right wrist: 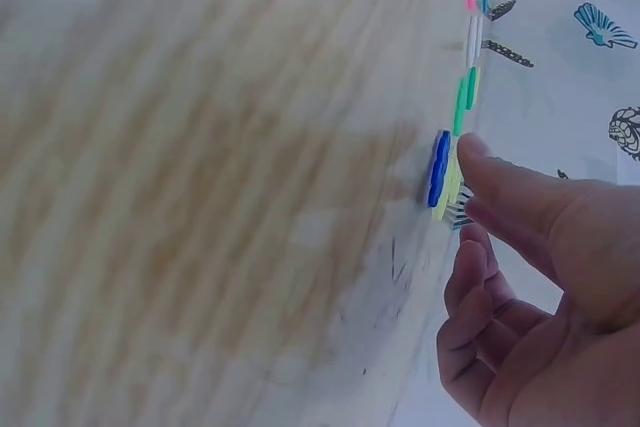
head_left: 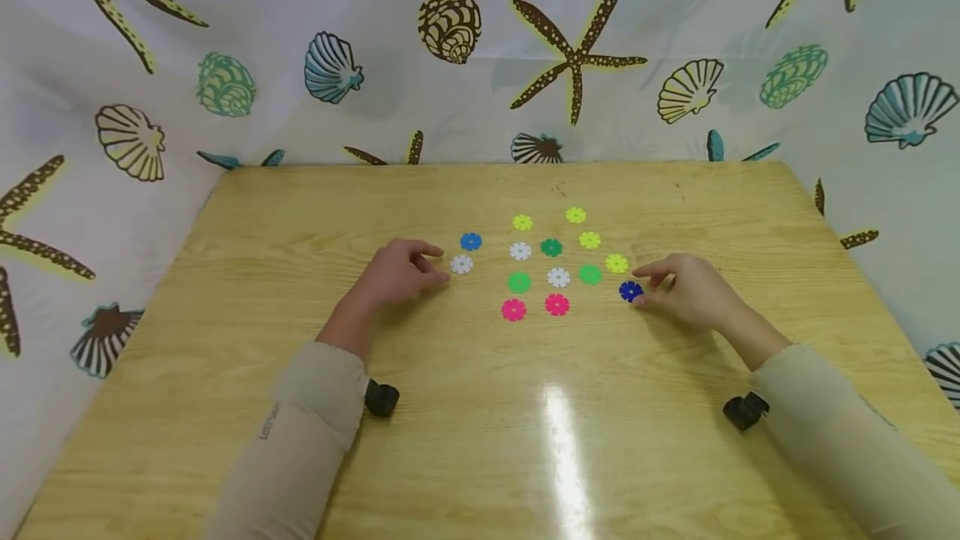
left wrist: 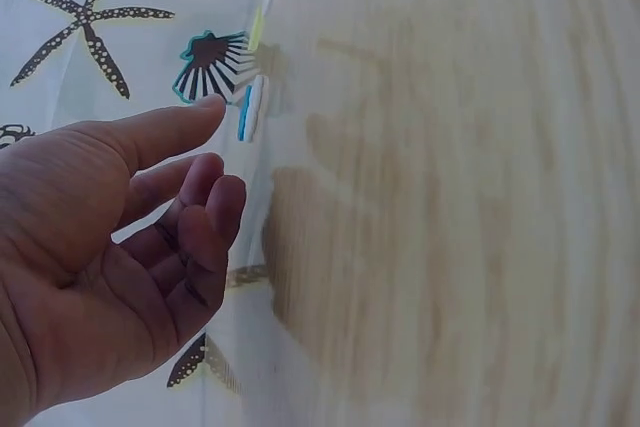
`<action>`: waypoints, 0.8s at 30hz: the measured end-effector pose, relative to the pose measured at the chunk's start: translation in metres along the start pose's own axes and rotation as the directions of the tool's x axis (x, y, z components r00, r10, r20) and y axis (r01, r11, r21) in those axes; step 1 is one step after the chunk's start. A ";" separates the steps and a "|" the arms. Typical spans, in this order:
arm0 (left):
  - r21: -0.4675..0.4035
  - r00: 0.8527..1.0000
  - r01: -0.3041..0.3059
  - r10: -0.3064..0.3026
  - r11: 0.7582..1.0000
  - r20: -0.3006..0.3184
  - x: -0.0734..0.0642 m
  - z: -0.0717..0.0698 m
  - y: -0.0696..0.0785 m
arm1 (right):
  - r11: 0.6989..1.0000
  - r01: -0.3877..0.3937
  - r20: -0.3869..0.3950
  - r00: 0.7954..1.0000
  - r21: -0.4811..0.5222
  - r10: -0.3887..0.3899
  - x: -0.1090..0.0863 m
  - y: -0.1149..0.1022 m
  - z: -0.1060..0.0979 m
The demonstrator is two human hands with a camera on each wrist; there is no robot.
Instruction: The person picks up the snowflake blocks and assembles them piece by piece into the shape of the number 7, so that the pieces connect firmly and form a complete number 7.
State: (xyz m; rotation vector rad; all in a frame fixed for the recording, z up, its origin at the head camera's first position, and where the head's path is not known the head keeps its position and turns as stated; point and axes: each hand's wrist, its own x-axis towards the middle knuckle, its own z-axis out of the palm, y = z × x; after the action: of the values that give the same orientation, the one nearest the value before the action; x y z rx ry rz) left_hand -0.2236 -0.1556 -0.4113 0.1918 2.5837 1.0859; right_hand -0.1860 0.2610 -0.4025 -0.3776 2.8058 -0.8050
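Observation:
Several flat, notched plastic discs lie spread on the wooden table. My left hand, its fingers loosely bent and holding nothing, hovers just left of a white disc and a blue disc. In the left wrist view, a gap shows between the left thumb and fingers. The right hand is at a dark blue disc, thumb tip by its right edge; whether they touch I cannot tell. A yellow disc lies just beyond. Seen from the right wrist, the dark blue disc is beside the thumb, ungripped.
Between the hands lie two pink discs, green discs, white discs and more yellow discs. A curtain printed with shells and starfish hangs behind the table and along both sides.

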 end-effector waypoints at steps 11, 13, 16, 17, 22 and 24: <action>0.013 1.000 -0.010 0.010 1.000 -0.019 0.002 0.006 0.009 | 0.999 -0.023 0.048 0.999 0.034 0.021 0.006 0.010 0.005; 0.030 1.000 -0.009 0.010 1.000 -0.022 0.003 0.009 0.010 | 0.999 -0.021 0.052 0.998 0.041 0.019 0.006 0.011 0.005; 0.046 1.000 -0.005 0.007 0.999 -0.031 0.005 0.012 0.011 | 0.998 -0.015 0.056 0.998 0.058 0.012 0.006 0.013 0.006; 0.047 0.999 -0.003 0.005 0.999 -0.035 0.006 0.013 0.011 | 0.998 -0.012 0.058 0.998 0.067 0.008 0.006 0.014 0.006; 0.054 0.998 -0.001 0.004 0.999 -0.056 0.012 0.018 0.010 | 0.993 0.008 0.065 0.998 0.115 -0.016 0.007 0.018 0.007; 0.056 0.998 0.002 0.002 0.998 -0.059 0.014 0.019 0.010 | 0.992 0.010 0.063 0.998 0.125 -0.018 0.007 0.019 0.007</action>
State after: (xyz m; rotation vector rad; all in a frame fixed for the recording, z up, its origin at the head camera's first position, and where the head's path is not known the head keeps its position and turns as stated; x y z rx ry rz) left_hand -0.2301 -0.1326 -0.4206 0.1755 2.6689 1.0351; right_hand -0.1947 0.2711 -0.4199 -0.3958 2.6804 -0.9482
